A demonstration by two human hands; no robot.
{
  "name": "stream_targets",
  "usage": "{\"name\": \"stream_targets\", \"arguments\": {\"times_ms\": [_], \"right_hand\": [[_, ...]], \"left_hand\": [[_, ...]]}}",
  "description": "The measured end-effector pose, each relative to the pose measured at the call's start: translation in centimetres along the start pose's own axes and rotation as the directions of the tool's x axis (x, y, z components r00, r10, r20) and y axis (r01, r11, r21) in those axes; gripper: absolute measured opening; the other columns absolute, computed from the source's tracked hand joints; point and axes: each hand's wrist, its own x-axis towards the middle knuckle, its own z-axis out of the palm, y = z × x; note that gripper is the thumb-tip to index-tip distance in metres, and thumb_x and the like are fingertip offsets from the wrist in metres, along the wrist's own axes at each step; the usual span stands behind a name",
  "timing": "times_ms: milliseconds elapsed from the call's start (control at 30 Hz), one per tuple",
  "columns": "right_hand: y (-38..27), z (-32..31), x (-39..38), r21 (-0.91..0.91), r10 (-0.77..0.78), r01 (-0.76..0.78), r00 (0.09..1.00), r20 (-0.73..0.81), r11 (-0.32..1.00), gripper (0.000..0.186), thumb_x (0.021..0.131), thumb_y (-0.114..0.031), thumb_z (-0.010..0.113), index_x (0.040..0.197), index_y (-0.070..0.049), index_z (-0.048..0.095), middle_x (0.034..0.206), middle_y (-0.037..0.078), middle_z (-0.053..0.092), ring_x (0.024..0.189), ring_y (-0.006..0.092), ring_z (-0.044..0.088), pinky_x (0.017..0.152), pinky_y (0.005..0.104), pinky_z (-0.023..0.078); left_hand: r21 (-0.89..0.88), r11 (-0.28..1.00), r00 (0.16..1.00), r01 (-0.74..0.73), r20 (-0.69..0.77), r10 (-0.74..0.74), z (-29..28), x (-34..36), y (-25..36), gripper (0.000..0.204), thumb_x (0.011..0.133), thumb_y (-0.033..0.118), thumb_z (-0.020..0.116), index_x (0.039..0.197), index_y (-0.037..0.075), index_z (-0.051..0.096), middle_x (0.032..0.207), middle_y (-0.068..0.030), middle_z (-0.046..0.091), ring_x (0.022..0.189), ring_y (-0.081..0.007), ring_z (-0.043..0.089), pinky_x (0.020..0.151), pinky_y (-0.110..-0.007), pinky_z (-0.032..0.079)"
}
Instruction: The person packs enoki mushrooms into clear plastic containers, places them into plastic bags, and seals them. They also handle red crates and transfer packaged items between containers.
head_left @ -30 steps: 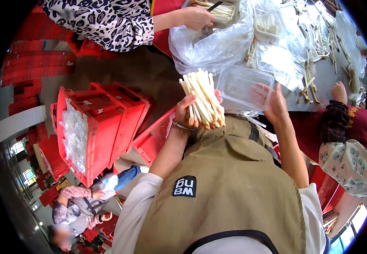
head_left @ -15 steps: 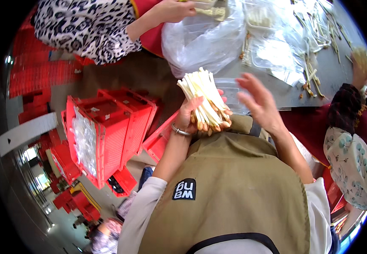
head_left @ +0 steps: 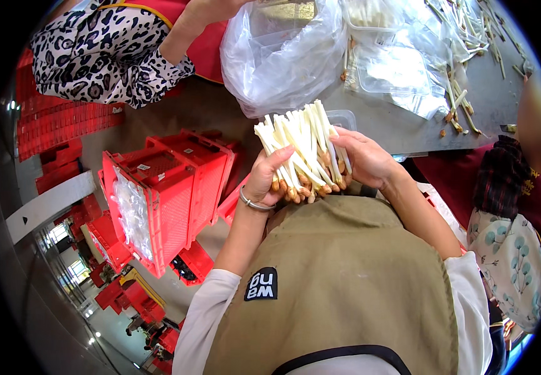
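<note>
The right hand (head_left: 365, 159) has come off the clear plastic tub (head_left: 344, 117) and onto the bundle of pale stalks (head_left: 305, 150), so two hands now share what the left hand (head_left: 264, 178) was carrying alone. The change looks like a move from handling the tub to gathering the stalks together.

The left fingers grasp the bundle from its left side, thumb lying across the front; the right fingers close against its right side, though some of their tips are hidden behind the stalks. The bundle is held up in front of the khaki apron (head_left: 345, 269), just short of the near edge of the tabletop (head_left: 395, 134), with the white ends pointing away and the brownish ends toward the wearer. Only a corner of the tub shows behind it, so its contents cannot be told.

Beyond lie a large plastic bag (head_left: 283, 75), a flat clear container (head_left: 395, 72) and scattered loose stalks (head_left: 461, 103). Red crates (head_left: 180, 187) stand to the left, and a co-worker's forearm (head_left: 186, 28) reaches in at the top.
</note>
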Motion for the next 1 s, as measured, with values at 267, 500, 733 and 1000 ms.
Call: {"name": "stream_targets", "arguments": {"times_ms": [267, 500, 733, 1000], "right_hand": [[0.1, -1.3, 0.8, 0.023, 0.008, -0.008, 1.000, 0.010, 1.000, 0.037, 0.095, -0.022, 0.039, 0.127, -0.004, 0.041, 0.098, 0.003, 0.057, 0.079, 0.0092, 0.055, 0.076, 0.0294, 0.050], [-0.5, 0.0, 0.4, -0.034, 0.007, -0.007, 1.000, -0.021, 0.999, 0.040, 0.094, -0.022, 0.042, 0.130, -0.005, 0.039, 0.104, 0.004, 0.056, 0.085, 0.0100, 0.055, 0.079, 0.0310, 0.049], [0.5, -0.5, 0.4, -0.214, -0.064, 0.070, 0.997, 0.035, 0.974, 0.047, 0.089, -0.017, 0.054, 0.131, -0.002, 0.038, 0.116, 0.006, 0.054, 0.100, 0.0127, 0.054, 0.088, 0.0301, 0.045], [0.8, 1.2, -0.4, -0.373, -0.158, 0.136, 0.987, -0.029, 0.918, 0.040, 0.084, -0.011, 0.061, 0.120, 0.002, 0.047, 0.108, 0.008, 0.058, 0.092, 0.0116, 0.056, 0.081, 0.0273, 0.046]], "left_hand": [[-0.061, 0.997, 0.998, 0.057, 0.018, -0.056, -0.6, 0.8, 0.3, 0.048, 0.085, 0.013, 0.056, 0.128, 0.000, 0.037, 0.120, -0.0128, 0.052, 0.107, -0.0222, 0.054, 0.093, -0.035, 0.044], [0.004, 1.000, 1.000, 0.026, 0.006, -0.026, 0.0, 0.7, 0.7, 0.046, 0.086, 0.014, 0.056, 0.127, 0.000, 0.039, 0.119, -0.0119, 0.053, 0.107, -0.0217, 0.055, 0.092, -0.035, 0.045], [0.050, 0.999, 0.999, 0.016, 0.029, -0.017, 0.3, 0.0, 0.8, 0.047, 0.083, 0.010, 0.056, 0.125, 0.000, 0.040, 0.117, -0.0111, 0.054, 0.105, -0.0210, 0.056, 0.090, -0.034, 0.046], [-0.001, 1.000, 0.999, 0.010, 0.034, -0.010, 0.0, -0.7, 0.3, 0.050, 0.079, 0.008, 0.054, 0.125, -0.002, 0.039, 0.115, -0.0131, 0.054, 0.102, -0.0214, 0.057, 0.087, -0.033, 0.048]]}}
